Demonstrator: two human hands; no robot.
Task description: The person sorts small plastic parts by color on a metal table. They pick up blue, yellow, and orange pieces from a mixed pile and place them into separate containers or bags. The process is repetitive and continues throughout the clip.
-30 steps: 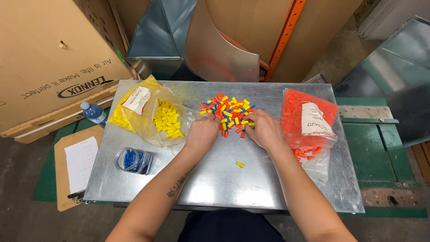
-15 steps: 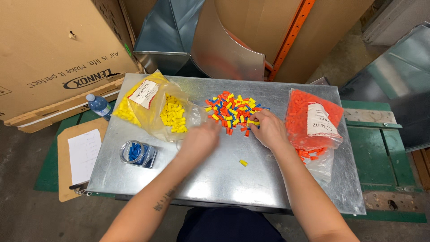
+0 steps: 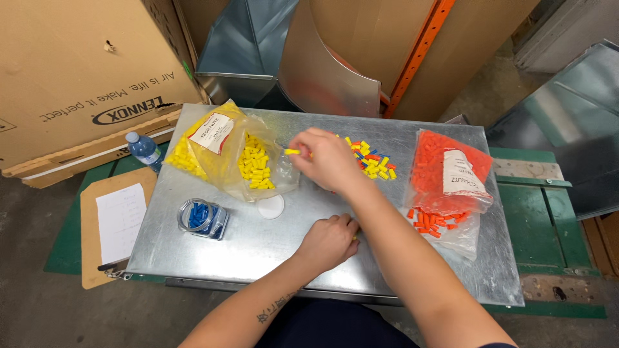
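My right hand (image 3: 325, 158) now pinches one yellow connector (image 3: 292, 152), grip clamped on it, held just at the mouth of the yellow bag (image 3: 222, 154) near the surface's (image 3: 258, 241) far left corner. Half a second ago both hands were in the mixed pile (image 3: 374, 164) at the far edge; the right has crossed left with its pick. My left hand (image 3: 330, 240) dropped toward the near edge, fingers curled on the metal, can't tell if it holds anything. Orange bag (image 3: 448, 174) at right edge, blue jar (image 3: 201, 218) left.
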